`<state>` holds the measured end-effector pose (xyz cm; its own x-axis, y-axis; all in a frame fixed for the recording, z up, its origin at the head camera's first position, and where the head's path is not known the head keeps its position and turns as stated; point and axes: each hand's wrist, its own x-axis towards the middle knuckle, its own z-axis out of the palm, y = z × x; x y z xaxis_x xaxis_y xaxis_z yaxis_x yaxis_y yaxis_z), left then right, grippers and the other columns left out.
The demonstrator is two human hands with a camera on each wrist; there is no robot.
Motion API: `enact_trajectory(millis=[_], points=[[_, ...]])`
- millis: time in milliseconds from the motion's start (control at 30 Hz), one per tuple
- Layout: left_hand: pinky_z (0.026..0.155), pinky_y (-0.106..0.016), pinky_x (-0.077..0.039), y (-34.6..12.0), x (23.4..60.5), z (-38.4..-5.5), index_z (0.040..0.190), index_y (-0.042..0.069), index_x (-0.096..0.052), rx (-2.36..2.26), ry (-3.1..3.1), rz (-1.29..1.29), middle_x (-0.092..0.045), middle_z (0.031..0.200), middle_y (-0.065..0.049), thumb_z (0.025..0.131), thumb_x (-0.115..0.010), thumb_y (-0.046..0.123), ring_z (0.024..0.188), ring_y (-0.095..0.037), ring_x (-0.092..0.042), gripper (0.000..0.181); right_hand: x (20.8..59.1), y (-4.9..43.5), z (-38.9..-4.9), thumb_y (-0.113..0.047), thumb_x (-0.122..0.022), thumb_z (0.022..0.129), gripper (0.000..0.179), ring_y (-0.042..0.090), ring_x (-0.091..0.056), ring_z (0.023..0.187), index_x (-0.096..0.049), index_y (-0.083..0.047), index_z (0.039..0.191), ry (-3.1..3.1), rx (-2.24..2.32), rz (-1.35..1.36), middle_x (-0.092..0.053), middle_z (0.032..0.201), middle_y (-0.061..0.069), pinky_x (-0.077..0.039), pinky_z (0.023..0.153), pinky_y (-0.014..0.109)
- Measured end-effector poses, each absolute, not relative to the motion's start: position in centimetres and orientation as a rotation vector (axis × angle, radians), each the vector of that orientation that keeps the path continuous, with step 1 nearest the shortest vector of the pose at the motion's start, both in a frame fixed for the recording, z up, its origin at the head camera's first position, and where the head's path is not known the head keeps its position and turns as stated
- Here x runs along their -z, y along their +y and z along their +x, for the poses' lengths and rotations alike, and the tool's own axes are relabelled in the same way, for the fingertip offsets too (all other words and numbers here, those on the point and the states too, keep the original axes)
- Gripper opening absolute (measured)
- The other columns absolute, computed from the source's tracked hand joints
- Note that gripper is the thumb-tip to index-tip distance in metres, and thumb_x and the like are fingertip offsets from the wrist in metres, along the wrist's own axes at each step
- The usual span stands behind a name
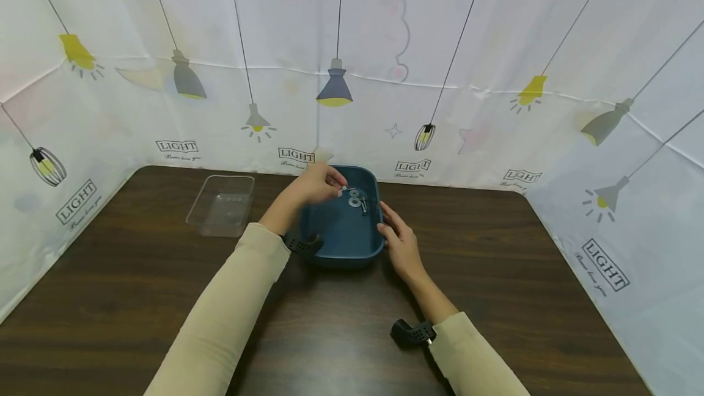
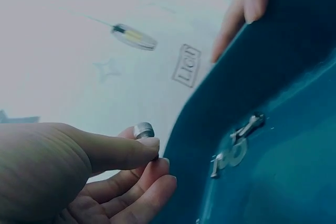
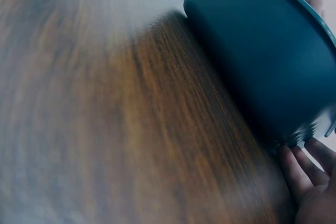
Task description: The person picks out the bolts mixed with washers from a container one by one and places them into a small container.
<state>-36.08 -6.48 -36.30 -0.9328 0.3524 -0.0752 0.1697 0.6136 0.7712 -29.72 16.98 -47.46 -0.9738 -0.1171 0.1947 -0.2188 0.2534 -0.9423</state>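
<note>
At btm ctr-R of the head frame: beige R sleeve (image 1: 475,356) w/ blk wristband (image 1: 414,333). Btm L of ctr: beige L sleeve (image 1: 220,316), 2nd blk band (image 1: 302,244) at the bin's near L corner. Dk brown table (image 1: 324,335) fills the lower frame. Just R of ctr: R hand (image 1: 405,249) grips the R wall of the blue bin (image 1: 342,234), thumb at rim, other fingers vs. outer face. Bin stands on table, mid-frame. Ctr-L, apart from bin: clear plastic tray (image 1: 221,205). In bin, far R area: flat washers (image 1: 354,202) & bolts (image 1: 363,205), loose, grouped close. L hand (image 1: 317,184), over far L part of bin, pinches 1 sm. silver metal pc. (image 2: 143,130) btwn thumb & fingers; pc. shows within bin outline in head view, exact type unclear. Upper frame, behind table: white sheet (image 1: 368,121) w/ printed lamps & "LIGHT" labels.
</note>
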Motion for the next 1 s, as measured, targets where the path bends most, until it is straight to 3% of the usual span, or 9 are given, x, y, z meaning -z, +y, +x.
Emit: enact_trajectory(millis=[200, 433, 733, 1000], points=[[0.083, -0.033, -0.055, -8.6, 35.6, -35.3, 0.121, 0.0, -0.067, -1.276, 2.649, 0.426, -0.068, 0.108, -0.015, 0.098, -0.06, 0.005, 0.096, -0.025, -0.068, 0.025, 47.2, 17.1, -29.6, -0.023, -0.048, 0.107, 0.047, 0.037, -0.062, 0.123, -0.043, -0.026, 0.154, -2.42, -1.85, 0.349, -0.055, 0.149, 0.015, -0.058, 0.092, 0.048], [0.076, -0.027, -0.053, -11.3, 36.0, -34.8, 0.12, -0.004, -0.068, -1.316, 2.689, 0.39, -0.068, 0.104, -0.016, 0.097, -0.06, 0.002, 0.087, -0.021, -0.065, 0.025, 47.2, 17.1, -29.5, -0.022, -0.048, 0.107, 0.048, 0.036, -0.063, 0.122, -0.043, -0.025, 0.154, -2.433, -1.835, 0.341, -0.055, 0.149, 0.014, -0.059, 0.089, 0.04], [0.089, -0.039, -0.053, -15.4, 36.8, -33.1, 0.124, -0.001, -0.066, -1.356, 2.798, 0.328, -0.068, 0.117, -0.021, 0.1, -0.06, 0.008, 0.106, -0.031, -0.064, 0.026, 47.4, 16.9, -29.5, -0.021, -0.049, 0.106, 0.048, 0.037, -0.063, 0.121, -0.044, -0.025, 0.154, -2.43, -1.848, 0.331, -0.055, 0.148, 0.015, -0.059, 0.09, 0.045], [0.087, -0.036, -0.051, -18.3, 36.9, -31.2, 0.125, 0.0, -0.065, -1.369, 2.827, 0.202, -0.066, 0.119, -0.021, 0.102, -0.057, 0.01, 0.107, -0.032, -0.063, 0.027, 47.4, 16.8, -29.5, -0.02, -0.048, 0.106, 0.049, 0.035, -0.063, 0.122, -0.043, -0.025, 0.154, -2.437, -1.83, 0.321, -0.055, 0.148, 0.013, -0.06, 0.087, 0.038]])
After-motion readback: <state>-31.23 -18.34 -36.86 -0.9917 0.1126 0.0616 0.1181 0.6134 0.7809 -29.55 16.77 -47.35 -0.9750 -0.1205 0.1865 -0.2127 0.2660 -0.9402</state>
